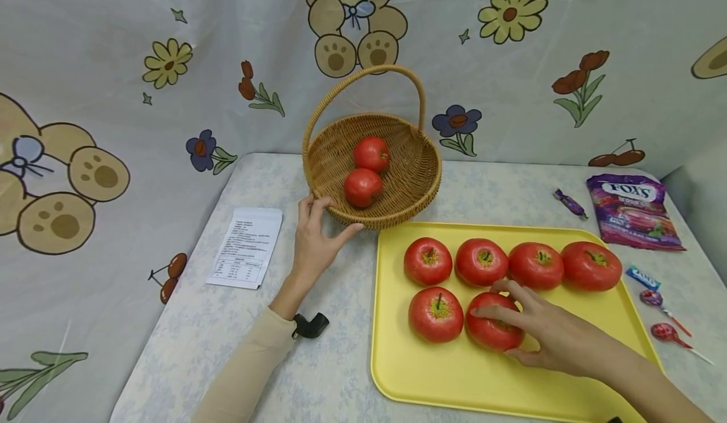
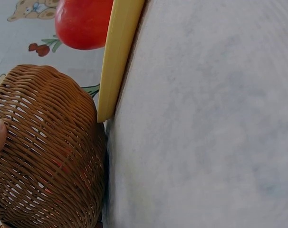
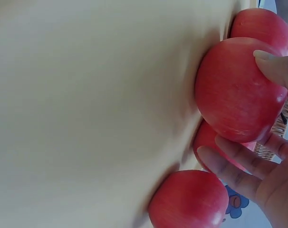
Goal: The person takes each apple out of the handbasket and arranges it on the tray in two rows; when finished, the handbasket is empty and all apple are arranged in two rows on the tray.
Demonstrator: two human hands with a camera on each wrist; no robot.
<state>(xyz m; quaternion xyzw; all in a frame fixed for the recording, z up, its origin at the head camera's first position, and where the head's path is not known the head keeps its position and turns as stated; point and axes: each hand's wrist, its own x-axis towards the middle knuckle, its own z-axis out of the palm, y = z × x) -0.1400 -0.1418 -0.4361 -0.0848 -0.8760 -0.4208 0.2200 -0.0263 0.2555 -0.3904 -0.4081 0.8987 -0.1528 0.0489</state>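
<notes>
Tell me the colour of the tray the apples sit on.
Plain yellow tray; clearest in the head view.

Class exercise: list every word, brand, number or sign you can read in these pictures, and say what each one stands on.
"FOX'S": on the purple candy bag, in white letters.
Smaller print lower on that bag: blurred, unreadable.
Printed paper sheet: lines of text and a small table, too small to read.
Blue wrapped candy: white lettering, too small to read.
The wrist views show no text.
</notes>
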